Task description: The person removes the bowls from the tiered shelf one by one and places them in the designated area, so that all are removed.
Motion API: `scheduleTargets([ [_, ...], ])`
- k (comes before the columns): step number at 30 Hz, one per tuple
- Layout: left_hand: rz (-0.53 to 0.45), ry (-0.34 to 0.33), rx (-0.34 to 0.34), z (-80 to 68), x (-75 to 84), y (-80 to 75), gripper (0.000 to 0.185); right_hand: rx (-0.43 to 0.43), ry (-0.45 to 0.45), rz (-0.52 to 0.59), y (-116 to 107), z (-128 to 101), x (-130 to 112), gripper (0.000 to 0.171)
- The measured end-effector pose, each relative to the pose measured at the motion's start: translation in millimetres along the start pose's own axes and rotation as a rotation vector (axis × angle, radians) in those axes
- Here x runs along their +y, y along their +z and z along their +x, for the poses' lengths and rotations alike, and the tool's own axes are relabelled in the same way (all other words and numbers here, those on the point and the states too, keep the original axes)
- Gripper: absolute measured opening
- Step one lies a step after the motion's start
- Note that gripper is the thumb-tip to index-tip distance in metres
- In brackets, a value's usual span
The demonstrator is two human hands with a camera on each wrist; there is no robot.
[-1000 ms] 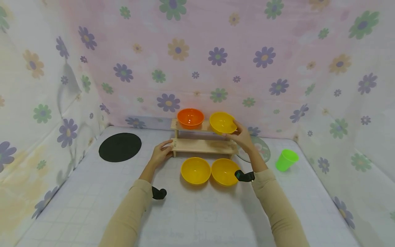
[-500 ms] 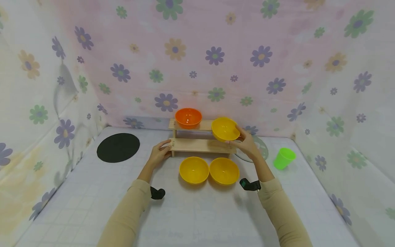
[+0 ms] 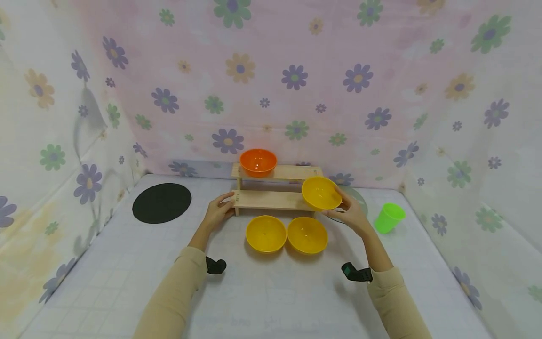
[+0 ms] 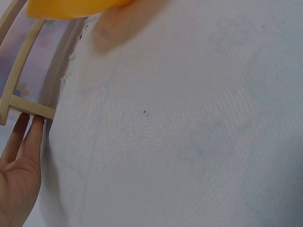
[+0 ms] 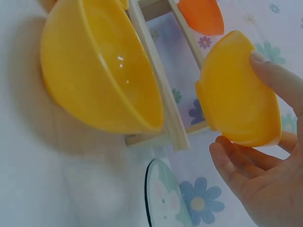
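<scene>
My right hand (image 3: 352,215) holds a yellow bowl (image 3: 321,192) by its right side, over the right end of a two-tier wooden shelf (image 3: 271,200). In the right wrist view the thumb lies on the wall of this bowl (image 5: 239,90), with the fingers at its underside. At the shelf's left end, my left hand (image 3: 218,212) touches the wood. The left wrist view shows nearly straight fingers (image 4: 34,137) against the shelf's leg. An orange bowl (image 3: 258,163) stands on the upper tier, at the left. Two more yellow bowls (image 3: 266,234) sit side by side before the shelf.
A round black mat (image 3: 162,203) lies on the left of the white-covered table (image 3: 271,301). Behind my right hand is a round glass plate or lid (image 3: 358,201), partly hidden. A green cup (image 3: 389,218) stands to the right. Flowered cloth (image 3: 271,70) encloses the back and sides.
My right hand has brought the yellow bowl from the right of the upper tier towards me, down and to the right. My left hand stays at the shelf's left end.
</scene>
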State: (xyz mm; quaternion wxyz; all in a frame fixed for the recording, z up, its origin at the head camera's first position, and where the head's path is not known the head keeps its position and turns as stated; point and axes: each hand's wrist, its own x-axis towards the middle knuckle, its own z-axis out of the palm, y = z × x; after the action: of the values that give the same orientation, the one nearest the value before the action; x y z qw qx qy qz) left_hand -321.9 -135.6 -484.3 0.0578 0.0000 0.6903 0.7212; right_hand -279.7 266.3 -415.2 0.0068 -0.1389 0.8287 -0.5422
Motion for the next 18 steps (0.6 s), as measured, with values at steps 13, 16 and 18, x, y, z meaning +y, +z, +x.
scheduleTargets([
  [13,-0.012,0.002,-0.008,0.3,-1.4,-1.1,0.044,0.044,0.064,0.002,-12.9,-43.7,17.7,0.087],
  [16,-0.018,0.006,-0.011,0.1,-1.4,-1.1,0.044,0.061,0.061,0.011,-12.9,-54.1,23.3,0.087],
  [18,-0.023,0.008,-0.011,-0.1,-1.3,-1.0,0.044,0.076,0.052,0.008,-12.6,-60.2,27.3,0.086],
])
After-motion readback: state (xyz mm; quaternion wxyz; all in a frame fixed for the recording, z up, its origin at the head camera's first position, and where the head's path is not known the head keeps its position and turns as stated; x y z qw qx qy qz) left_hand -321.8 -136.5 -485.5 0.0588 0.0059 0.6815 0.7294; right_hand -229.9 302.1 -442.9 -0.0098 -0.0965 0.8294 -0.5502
